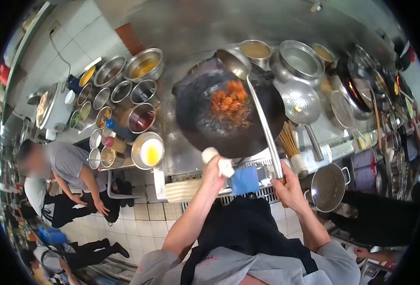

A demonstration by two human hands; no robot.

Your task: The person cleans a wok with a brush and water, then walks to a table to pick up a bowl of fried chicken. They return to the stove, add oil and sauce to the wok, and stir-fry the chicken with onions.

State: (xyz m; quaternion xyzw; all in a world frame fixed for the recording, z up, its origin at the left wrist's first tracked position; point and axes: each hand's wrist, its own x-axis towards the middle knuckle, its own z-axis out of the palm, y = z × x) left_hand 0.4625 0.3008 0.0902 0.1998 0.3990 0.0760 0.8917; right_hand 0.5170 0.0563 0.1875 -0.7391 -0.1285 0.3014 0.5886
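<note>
A large black wok [191,121] sits on the stove, with orange-brown chunks of food [230,100] and bubbling liquid in it. At its near rim, my left hand [212,175] is closed around a folded pale cloth [225,167]; whether a wok handle lies under the cloth is hidden. My right hand [289,186] grips the handle end of a long metal ladle [262,111]. The ladle's bowl is over the far right part of the wok, above the food's level. A blue cloth [245,180] lies on the stove's front edge between my hands.
Several metal bowls of sauces [144,66] crowd the left. A perforated strainer [301,102], a bamboo brush [290,142] and a lidded pot [301,59] stand right. A two-handled pot [328,187] is low right. A person in grey [70,164] sits at left.
</note>
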